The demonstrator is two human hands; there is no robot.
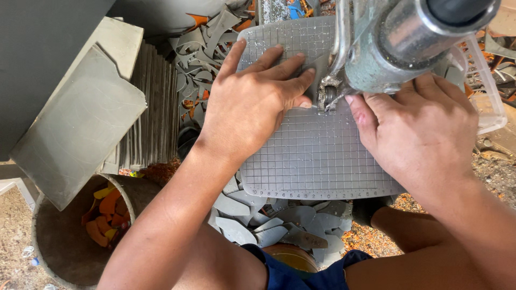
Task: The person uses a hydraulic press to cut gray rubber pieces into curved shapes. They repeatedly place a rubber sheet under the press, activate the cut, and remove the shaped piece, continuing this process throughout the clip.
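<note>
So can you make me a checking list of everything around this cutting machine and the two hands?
Surface: grey gridded cutting plate with a ruler scale along its near edge.
Job's things: small grey piece pressed flat at the machine head.
Clutter: grey offcuts below the plate and more behind it; orange scraps in a round bin.
Grippers: left hand and right hand both flat on the plate, fingertips beside the cutter.
Cables: nothing seen.
Surroundings: stack of grey sheets on the left, clear plastic tub on the right, dirt floor with orange crumbs.
</note>
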